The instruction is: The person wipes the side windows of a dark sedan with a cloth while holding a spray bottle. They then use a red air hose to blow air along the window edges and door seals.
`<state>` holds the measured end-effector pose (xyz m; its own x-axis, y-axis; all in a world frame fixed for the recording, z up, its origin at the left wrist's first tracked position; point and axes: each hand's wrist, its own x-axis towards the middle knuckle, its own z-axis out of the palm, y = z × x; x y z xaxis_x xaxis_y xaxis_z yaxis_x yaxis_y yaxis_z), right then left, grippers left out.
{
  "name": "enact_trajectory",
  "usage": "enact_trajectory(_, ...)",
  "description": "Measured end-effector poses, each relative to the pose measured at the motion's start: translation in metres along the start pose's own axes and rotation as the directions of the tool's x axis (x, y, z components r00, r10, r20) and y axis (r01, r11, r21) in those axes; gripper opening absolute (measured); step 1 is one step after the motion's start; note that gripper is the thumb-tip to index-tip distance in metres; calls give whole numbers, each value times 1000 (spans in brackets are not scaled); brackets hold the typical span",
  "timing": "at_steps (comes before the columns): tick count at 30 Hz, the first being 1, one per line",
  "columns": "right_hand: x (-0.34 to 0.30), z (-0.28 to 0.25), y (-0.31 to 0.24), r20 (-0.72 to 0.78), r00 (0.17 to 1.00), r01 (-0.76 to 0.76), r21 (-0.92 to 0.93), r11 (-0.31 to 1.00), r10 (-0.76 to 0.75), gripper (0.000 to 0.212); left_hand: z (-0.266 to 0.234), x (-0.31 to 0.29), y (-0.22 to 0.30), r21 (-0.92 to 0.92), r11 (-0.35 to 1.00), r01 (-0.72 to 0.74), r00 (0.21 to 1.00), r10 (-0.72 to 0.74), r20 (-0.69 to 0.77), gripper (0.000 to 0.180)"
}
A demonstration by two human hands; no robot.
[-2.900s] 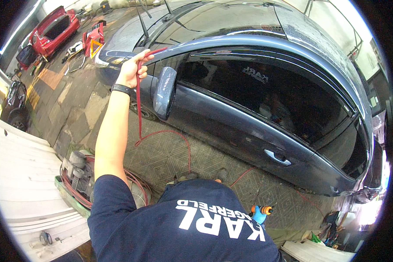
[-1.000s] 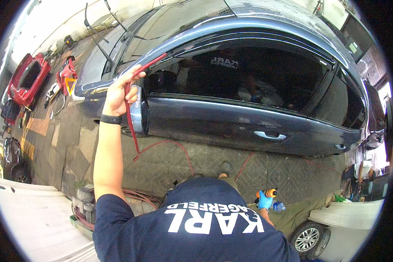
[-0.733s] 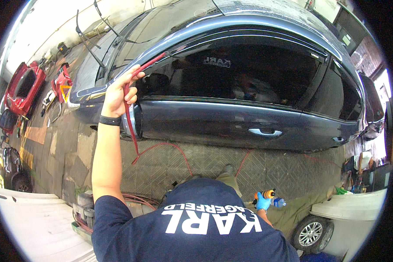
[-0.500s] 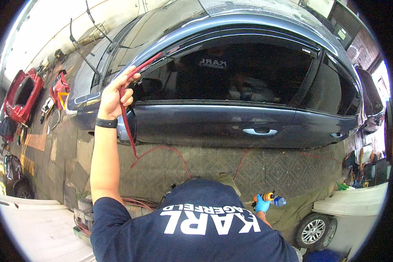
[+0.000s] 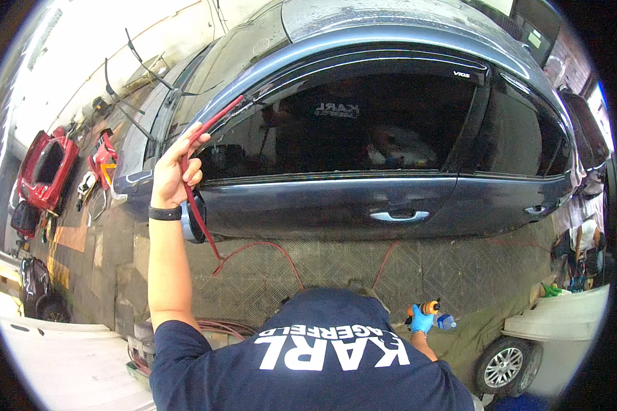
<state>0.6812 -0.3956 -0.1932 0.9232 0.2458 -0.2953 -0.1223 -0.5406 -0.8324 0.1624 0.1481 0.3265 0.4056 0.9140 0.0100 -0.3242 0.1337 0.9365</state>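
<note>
My left hand point(image 5: 170, 175) is raised at the front side window point(image 5: 349, 123) of a dark blue car point(image 5: 308, 198). Its bare fingers wrap round a slim red wand point(image 5: 221, 114), whose upper end reaches the front corner of the window frame. Below the hand the wand runs down to a thin red hose point(image 5: 271, 245). Off to the right and low, my blue-gloved right hand point(image 5: 422, 320) is closed on a small orange tool point(image 5: 430, 306) with a dark tip. A blue piece point(image 5: 446, 322) shows beside that glove; whether it belongs to the tool I cannot tell.
A side mirror point(image 5: 194, 222) juts out close to my left wrist. Wheels point(image 5: 504, 367) stand at the lower right, and coiled hoses point(image 5: 219, 329) lie left of my body. Red car body parts point(image 5: 46, 168) stand on the far left floor.
The whole view has shifted slightly, with the car lower and further left. My left hand sits a little lower, still gripping the wand. My right hand keeps its hold, slightly further right.
</note>
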Motion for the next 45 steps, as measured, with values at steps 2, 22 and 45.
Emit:
enact_trajectory(2,13,0,-1,2,1000,17,20,1000,-17,63,4,3,0,-6,1000,0,1000,0,2,54)
enact_trajectory(22,73,13,-14,8,978,208,38,977,-208,42,25,16,-4,-9,1000,4,1000,-4,-7,53)
enact_trajectory(45,78,29,-47,148,983,98,55,994,-105,40,-80,-17,-29,-50,999,-6,941,-12,-340,44)
